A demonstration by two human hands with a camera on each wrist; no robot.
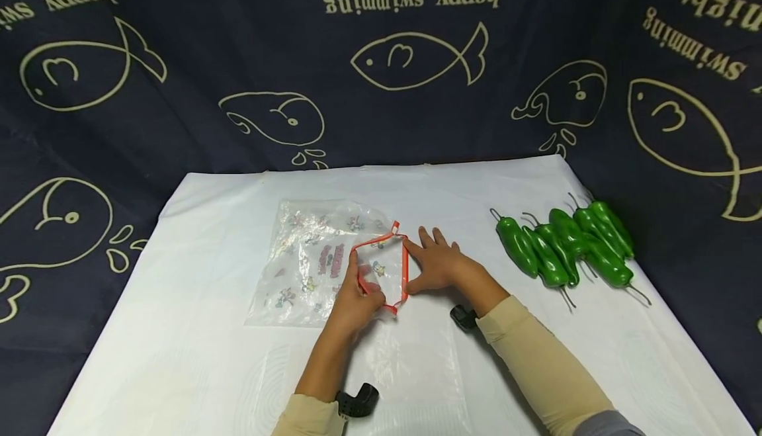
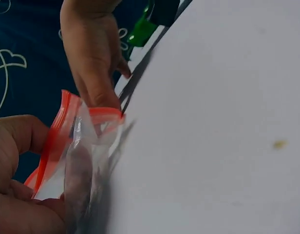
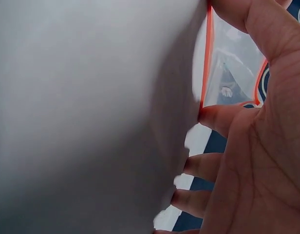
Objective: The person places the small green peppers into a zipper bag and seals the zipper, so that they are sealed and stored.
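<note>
A clear zip bag (image 1: 297, 257) with small coloured prints lies flat, its red-edged mouth spread apart and facing right. My left hand (image 1: 354, 307) holds the near side of that mouth, thumb and fingers about the red strip (image 2: 55, 146) in the left wrist view. On the mouth's right side, my right hand (image 1: 437, 264) has its fingers spread. Its thumb and index finger (image 3: 220, 117) touch the red edge, and the other fingertips reach down to the white tabletop. Part of the left fingers is hidden behind the film.
Several green peppers (image 1: 562, 241) lie in a group on the right of the white table (image 1: 196, 244). A thin clear plastic sheet (image 1: 417, 370) lies toward the front, under the forearms. Dark printed cloth (image 1: 417, 125) hangs behind the table.
</note>
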